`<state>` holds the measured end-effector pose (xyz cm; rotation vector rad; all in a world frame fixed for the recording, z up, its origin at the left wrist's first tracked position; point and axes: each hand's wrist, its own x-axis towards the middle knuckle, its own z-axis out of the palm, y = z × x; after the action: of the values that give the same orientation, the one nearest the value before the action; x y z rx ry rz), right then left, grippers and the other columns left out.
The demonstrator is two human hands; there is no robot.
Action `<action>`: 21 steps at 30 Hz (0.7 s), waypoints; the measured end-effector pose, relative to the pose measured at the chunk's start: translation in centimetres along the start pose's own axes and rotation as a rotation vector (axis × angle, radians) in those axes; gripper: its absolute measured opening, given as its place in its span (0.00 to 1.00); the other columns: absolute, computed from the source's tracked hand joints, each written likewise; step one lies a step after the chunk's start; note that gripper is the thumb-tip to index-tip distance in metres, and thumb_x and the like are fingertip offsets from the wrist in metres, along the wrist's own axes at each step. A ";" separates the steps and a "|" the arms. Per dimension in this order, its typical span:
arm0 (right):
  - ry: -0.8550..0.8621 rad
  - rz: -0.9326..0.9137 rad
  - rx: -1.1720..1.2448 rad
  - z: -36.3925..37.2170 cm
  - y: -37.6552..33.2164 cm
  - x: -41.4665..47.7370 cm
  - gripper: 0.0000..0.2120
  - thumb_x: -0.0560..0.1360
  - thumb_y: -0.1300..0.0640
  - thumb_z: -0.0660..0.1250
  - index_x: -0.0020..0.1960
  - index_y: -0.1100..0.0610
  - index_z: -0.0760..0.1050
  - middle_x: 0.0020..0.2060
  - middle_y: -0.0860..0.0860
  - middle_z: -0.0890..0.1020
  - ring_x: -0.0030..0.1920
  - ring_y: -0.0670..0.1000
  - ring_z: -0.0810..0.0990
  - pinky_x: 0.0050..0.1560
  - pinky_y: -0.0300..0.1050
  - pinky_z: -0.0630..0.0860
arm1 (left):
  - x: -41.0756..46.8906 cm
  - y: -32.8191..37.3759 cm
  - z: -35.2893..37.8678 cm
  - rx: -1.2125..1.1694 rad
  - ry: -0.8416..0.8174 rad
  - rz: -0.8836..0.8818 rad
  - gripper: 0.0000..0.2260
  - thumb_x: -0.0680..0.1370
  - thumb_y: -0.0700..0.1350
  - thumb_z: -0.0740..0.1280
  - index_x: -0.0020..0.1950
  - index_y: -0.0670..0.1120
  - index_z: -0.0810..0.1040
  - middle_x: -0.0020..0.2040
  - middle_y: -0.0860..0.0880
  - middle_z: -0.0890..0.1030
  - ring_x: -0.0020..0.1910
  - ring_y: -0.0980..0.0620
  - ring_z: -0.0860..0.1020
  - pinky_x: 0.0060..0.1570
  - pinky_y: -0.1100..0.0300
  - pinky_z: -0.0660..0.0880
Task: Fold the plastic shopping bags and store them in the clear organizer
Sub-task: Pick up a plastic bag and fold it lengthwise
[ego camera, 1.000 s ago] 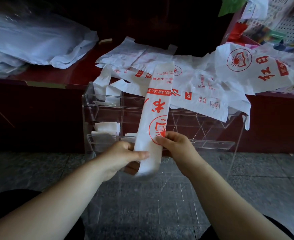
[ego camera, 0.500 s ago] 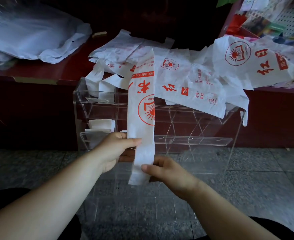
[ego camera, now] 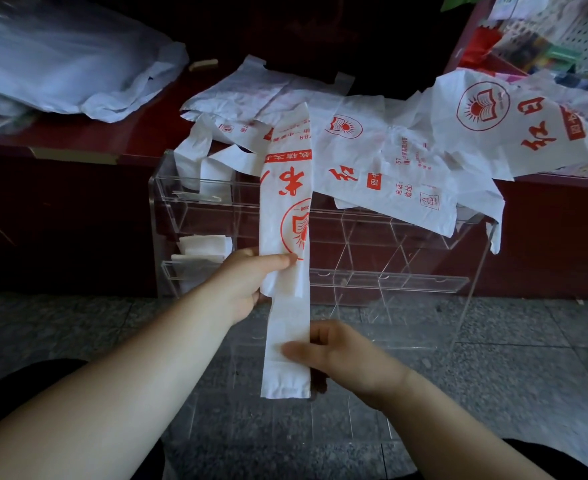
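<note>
Organizer of clear acrylic (ego camera: 406,282) stands unmoved behind the long folded white plastic bag strip with red print (ego camera: 285,188). Left hand (ego camera: 247,282) still pinches the strip's middle. Right hand (ego camera: 348,358) has slid down and now pinches near its bottom end.

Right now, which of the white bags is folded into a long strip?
The bag gripped by the left hand and right hand; the other bags lie unfolded, crumpled.
</note>
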<state>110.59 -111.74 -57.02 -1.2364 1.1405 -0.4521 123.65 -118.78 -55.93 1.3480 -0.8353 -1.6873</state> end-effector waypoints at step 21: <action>0.423 -0.460 -0.017 -1.5 0.3 0.6 0.11 0.71 0.55 0.66 0.33 0.58 0.79 0.27 0.47 0.78 0.31 0.40 0.73 0.34 0.30 0.69 | -1.0 -0.3 -0.7 -0.071 -0.200 -0.074 0.05 0.75 0.40 0.65 0.46 0.44 0.80 0.38 0.48 0.84 0.34 0.53 0.82 0.32 0.63 0.79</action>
<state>109.47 -112.91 -57.41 -1.4632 1.2051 -1.0912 124.39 -117.80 -55.92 1.1894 -0.8381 -1.9154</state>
